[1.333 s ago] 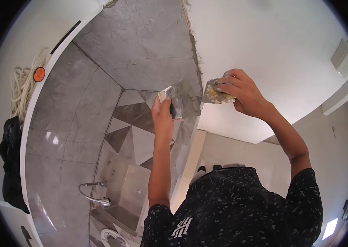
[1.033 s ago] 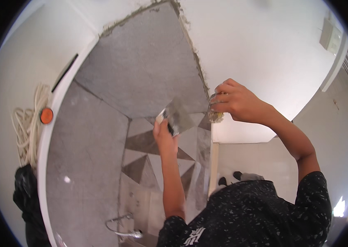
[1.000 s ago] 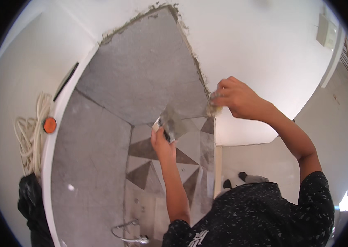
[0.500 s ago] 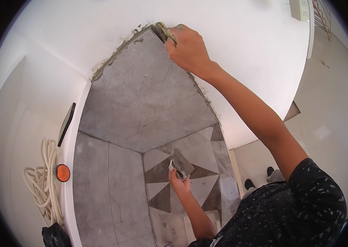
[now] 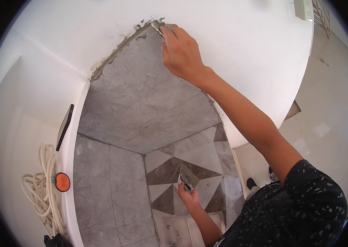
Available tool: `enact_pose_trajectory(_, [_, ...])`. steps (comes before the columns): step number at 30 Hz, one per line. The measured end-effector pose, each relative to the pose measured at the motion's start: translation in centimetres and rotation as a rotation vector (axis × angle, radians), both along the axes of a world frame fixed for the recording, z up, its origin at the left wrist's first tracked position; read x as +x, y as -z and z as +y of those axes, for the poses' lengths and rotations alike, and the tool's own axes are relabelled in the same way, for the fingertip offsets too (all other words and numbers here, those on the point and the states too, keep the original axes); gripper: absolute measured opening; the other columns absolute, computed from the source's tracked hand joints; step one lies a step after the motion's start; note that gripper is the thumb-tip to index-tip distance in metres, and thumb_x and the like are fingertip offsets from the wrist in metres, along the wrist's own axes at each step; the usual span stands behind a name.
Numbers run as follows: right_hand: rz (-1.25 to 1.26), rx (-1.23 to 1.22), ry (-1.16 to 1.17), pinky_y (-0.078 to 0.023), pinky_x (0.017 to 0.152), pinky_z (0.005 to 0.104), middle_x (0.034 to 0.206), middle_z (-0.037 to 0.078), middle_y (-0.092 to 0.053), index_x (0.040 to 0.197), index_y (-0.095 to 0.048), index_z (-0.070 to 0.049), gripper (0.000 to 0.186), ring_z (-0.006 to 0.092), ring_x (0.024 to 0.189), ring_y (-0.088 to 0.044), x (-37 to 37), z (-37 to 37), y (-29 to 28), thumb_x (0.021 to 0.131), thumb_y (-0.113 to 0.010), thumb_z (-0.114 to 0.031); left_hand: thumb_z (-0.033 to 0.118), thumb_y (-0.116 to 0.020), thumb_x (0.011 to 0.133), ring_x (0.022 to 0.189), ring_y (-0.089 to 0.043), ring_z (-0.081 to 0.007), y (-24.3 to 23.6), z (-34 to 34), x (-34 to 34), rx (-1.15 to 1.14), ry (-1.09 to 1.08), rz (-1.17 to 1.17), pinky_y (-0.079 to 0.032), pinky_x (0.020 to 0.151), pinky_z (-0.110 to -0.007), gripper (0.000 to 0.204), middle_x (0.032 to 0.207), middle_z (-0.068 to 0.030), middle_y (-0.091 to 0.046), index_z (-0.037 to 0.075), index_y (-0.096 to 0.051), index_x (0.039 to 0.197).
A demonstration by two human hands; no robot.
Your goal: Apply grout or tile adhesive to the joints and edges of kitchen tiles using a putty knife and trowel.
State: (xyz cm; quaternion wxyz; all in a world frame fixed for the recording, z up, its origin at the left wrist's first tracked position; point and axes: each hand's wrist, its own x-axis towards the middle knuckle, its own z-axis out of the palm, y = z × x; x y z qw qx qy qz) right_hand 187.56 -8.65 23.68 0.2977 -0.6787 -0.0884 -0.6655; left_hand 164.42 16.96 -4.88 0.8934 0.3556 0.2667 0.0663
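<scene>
My right hand [image 5: 182, 51] reaches up to the top corner of the grey wall tile [image 5: 141, 90]. Its fingers close round a thin, mortar-smeared scraper [image 5: 156, 28], mostly covered by the hand, at the rough mortar joint [image 5: 120, 48] between tile and white wall. Lower down, my left hand [image 5: 188, 195] grips a putty knife [image 5: 189, 176] with a flat, squarish grey blade. Dark and pale smears mark that blade near the fingers. It is held away from the walls, over the triangle-patterned floor.
On the white ledge [image 5: 72, 197] at left are a dark flat phone-like object [image 5: 65, 127], an orange-faced round thing [image 5: 62, 182] and a coiled cream hose [image 5: 44, 185]. A black bag [image 5: 58, 240] lies below them. A pale basin-like fixture [image 5: 178, 228] is under my left forearm.
My right hand has shifted slightly left and turned, covering more of the scraper at the corner. My left hand and the putty knife have moved slightly down and right.
</scene>
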Motion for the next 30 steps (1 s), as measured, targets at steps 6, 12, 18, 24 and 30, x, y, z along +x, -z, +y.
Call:
enact_pose_trajectory(6, [0.141, 0.003, -0.213, -0.046, 0.060, 0.0384, 0.082, 0.016, -0.057, 0.099, -0.059, 0.003, 0.027, 0.0286, 0.076, -0.056, -2.8, -3.0, 3.0, 0.074, -0.052, -0.004, 0.013, -0.051, 0.083, 0.088, -0.059, -0.0193, 0.5, 0.3, 0.6, 0.004, 0.021, 0.003, -0.050, 0.069, -0.032, 0.023, 0.101, -0.0073, -0.058, 0.004, -0.054, 0.104])
enact_pose_trajectory(12, [0.130, 0.169, -0.202, -0.047, 0.059, 0.0372, 0.083, 0.016, -0.058, 0.098, -0.061, 0.003, 0.030, 0.0281, 0.073, -0.056, -2.2, -2.1, 5.3, 0.070, -0.054, -0.005, 0.012, -0.051, 0.083, 0.089, -0.059, -0.0203, 0.4, -0.1, 0.4, -0.011, 0.060, -0.007, -0.052, 0.070, -0.033, 0.022, 0.101, -0.0078, -0.058, 0.003, -0.053, 0.103])
enact_pose_trajectory(18, [0.120, 0.125, 0.018, -0.048, 0.057, 0.0337, 0.089, 0.017, -0.057, 0.097, -0.060, 0.006, 0.032, 0.0259, 0.070, -0.056, -1.2, 1.7, 4.5, 0.067, -0.057, -0.004, 0.012, -0.051, 0.083, 0.080, -0.062, -0.0176, 0.3, -0.2, -0.6, -0.017, -0.005, 0.051, -0.053, 0.059, -0.028, 0.021, 0.093, -0.0067, -0.062, 0.002, -0.053, 0.102])
enact_pose_trajectory(24, [0.118, 0.064, -0.026, -0.047, 0.056, 0.0343, 0.085, 0.016, -0.056, 0.096, -0.060, 0.007, 0.031, 0.0249, 0.069, -0.056, -2.0, 0.9, 4.5, 0.067, -0.057, -0.003, 0.012, -0.051, 0.083, 0.079, -0.063, -0.0174, -0.2, -0.7, -0.8, -0.027, -0.036, 0.065, -0.053, 0.060, -0.029, 0.020, 0.093, -0.0067, -0.062, 0.002, -0.054, 0.100])
enact_pose_trajectory(30, [0.094, 0.123, -0.160, -0.046, 0.057, 0.0348, 0.081, 0.016, -0.056, 0.095, -0.060, 0.007, 0.028, 0.0271, 0.069, -0.055, -2.0, -1.0, 4.4, 0.070, -0.056, -0.004, 0.012, -0.052, 0.082, 0.079, -0.063, -0.0179, 0.0, -1.6, 0.4, -0.010, 0.025, 0.057, -0.052, 0.061, -0.029, 0.021, 0.093, -0.0065, -0.062, 0.001, -0.054, 0.100])
